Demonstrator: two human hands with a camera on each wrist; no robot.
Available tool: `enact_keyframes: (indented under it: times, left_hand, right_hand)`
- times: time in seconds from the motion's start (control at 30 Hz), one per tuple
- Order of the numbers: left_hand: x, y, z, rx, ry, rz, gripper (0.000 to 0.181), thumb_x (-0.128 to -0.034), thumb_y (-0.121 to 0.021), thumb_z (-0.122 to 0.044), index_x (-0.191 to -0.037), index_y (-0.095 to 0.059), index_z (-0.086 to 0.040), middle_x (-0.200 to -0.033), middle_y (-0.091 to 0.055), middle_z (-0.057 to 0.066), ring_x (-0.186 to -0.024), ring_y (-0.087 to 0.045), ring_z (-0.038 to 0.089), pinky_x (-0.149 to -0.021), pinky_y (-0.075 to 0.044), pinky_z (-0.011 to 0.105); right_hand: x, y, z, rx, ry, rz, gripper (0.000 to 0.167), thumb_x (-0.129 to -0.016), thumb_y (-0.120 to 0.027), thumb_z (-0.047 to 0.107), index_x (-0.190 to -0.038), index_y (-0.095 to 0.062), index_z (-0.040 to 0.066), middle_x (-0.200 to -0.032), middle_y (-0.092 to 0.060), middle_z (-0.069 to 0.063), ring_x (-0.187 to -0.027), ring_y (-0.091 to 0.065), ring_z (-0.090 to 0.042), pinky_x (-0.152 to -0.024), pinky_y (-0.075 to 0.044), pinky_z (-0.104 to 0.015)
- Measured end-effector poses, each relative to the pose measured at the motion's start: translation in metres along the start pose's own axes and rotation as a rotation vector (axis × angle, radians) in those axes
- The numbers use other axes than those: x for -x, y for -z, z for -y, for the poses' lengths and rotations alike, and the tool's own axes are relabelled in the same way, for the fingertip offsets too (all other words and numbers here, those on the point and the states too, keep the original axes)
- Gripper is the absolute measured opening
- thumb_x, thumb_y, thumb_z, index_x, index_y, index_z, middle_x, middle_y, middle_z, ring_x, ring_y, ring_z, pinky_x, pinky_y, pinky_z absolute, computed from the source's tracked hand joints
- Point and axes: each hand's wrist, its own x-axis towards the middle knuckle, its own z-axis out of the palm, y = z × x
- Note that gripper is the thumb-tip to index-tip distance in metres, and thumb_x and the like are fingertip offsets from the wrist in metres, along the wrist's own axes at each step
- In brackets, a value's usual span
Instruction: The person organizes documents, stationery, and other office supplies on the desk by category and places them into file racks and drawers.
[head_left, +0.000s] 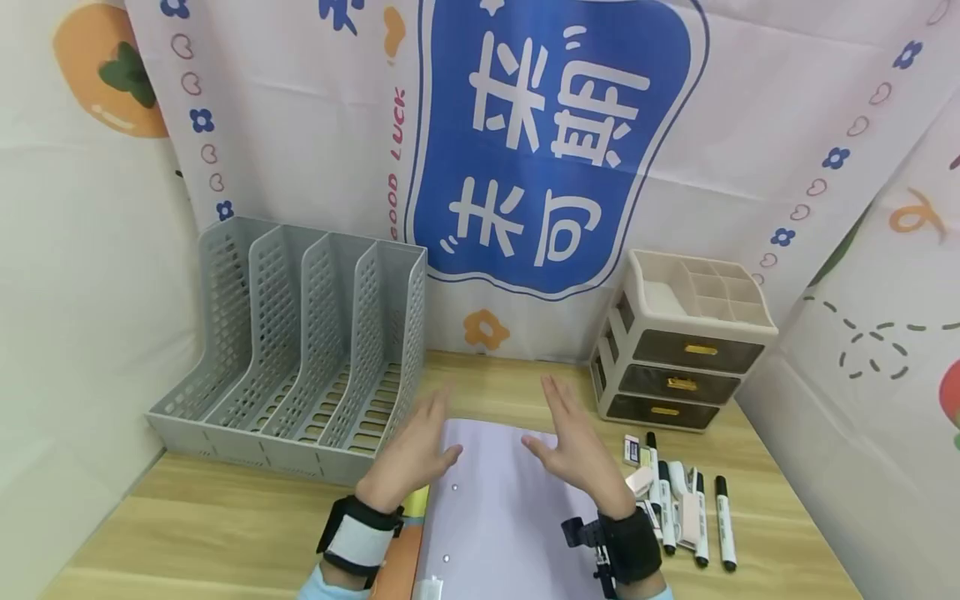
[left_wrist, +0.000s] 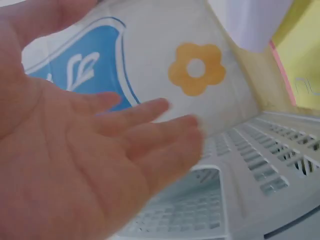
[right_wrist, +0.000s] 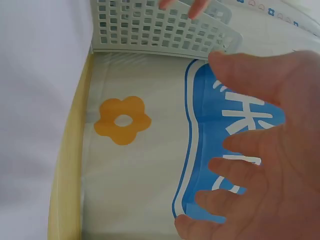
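Observation:
My left hand (head_left: 411, 454) is held up over the left edge of a lilac folder (head_left: 498, 508), fingers extended and thumb apart, holding nothing. Opposite it, my right hand (head_left: 577, 450) hovers above the folder's right side, also with straight fingers and nothing held. In the left wrist view the left palm (left_wrist: 65, 160) faces the camera with relaxed fingers. The right wrist view has the right hand (right_wrist: 265, 150) spread beside the lilac sheet (right_wrist: 35, 120). Yellow and orange items (head_left: 399, 560) lie partly under the folder's left edge.
A grey file rack (head_left: 262, 454) with several slots stands at the left, close to my left hand. At the back right is a beige drawer unit (head_left: 686, 358). Several markers (head_left: 725, 525), a white eraser-like block (head_left: 688, 521) and small items lie right of the folder.

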Motion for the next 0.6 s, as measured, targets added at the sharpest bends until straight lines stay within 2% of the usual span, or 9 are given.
enact_keyframes:
  times: [0.1, 0.23, 0.33, 0.43, 0.53, 0.6]
  left_hand:
    - [0.004, -0.007, -0.006, -0.012, 0.088, 0.102, 0.083, -0.0841, -0.079, -0.014, -0.148, -0.032, 0.009, -0.129, -0.058, 0.034, -0.097, -0.069, 0.036, -0.076, -0.061, 0.043]
    - [0.004, -0.020, -0.007, -0.035, 0.202, 0.238, 0.078, -0.0874, -0.074, -0.017, -0.143, -0.033, 0.018, -0.106, -0.066, 0.035, -0.065, -0.066, 0.025, -0.050, -0.054, 0.033]
    - [0.003, -0.030, -0.004, -0.023, 0.277, 0.290, 0.079, -0.0865, -0.074, -0.017, -0.143, -0.032, 0.021, -0.096, -0.067, 0.035, -0.064, -0.066, 0.026, -0.048, -0.055, 0.034]
    - [0.003, -0.036, 0.003, 0.026, 0.339, 0.324, 0.085, -0.0851, -0.076, -0.017, -0.144, -0.029, 0.021, -0.102, -0.065, 0.039, -0.073, -0.071, 0.035, -0.055, -0.060, 0.040]
    - [0.003, -0.040, 0.009, 0.085, 0.342, 0.341, 0.089, -0.0836, -0.079, -0.021, -0.143, -0.028, 0.022, -0.115, -0.060, 0.043, -0.092, -0.070, 0.044, -0.070, -0.062, 0.047]
    - [0.003, -0.037, 0.014, 0.137, 0.311, 0.328, 0.086, -0.0824, -0.080, -0.022, -0.139, -0.034, 0.024, -0.113, -0.061, 0.041, -0.095, -0.069, 0.044, -0.073, -0.062, 0.049]
  right_hand:
    - [0.000, 0.004, -0.002, -0.001, 0.008, -0.019, 0.087, -0.089, -0.075, 0.023, -0.156, -0.025, -0.001, -0.162, -0.023, -0.024, -0.149, -0.020, -0.047, -0.118, -0.028, -0.063]
    - [-0.004, 0.005, -0.007, 0.003, -0.001, -0.033, 0.080, -0.089, -0.075, 0.020, -0.154, -0.031, 0.001, -0.161, -0.027, -0.024, -0.148, -0.028, -0.045, -0.116, -0.034, -0.060]
    - [-0.006, 0.004, -0.010, -0.009, -0.012, -0.027, 0.077, -0.089, -0.074, 0.018, -0.153, -0.034, 0.003, -0.160, -0.029, -0.025, -0.147, -0.031, -0.045, -0.114, -0.037, -0.061]
    - [-0.004, 0.004, -0.014, -0.027, -0.005, -0.031, 0.074, -0.089, -0.074, 0.017, -0.152, -0.037, 0.004, -0.159, -0.030, -0.026, -0.145, -0.034, -0.046, -0.112, -0.039, -0.062]
    - [0.000, 0.005, -0.018, -0.032, 0.008, -0.049, 0.072, -0.089, -0.074, 0.016, -0.151, -0.039, 0.004, -0.158, -0.031, -0.028, -0.142, -0.037, -0.047, -0.109, -0.042, -0.063]
    - [0.000, 0.006, -0.017, -0.032, 0.013, -0.058, 0.071, -0.090, -0.074, 0.016, -0.150, -0.040, 0.004, -0.157, -0.031, -0.028, -0.142, -0.037, -0.048, -0.108, -0.042, -0.064]
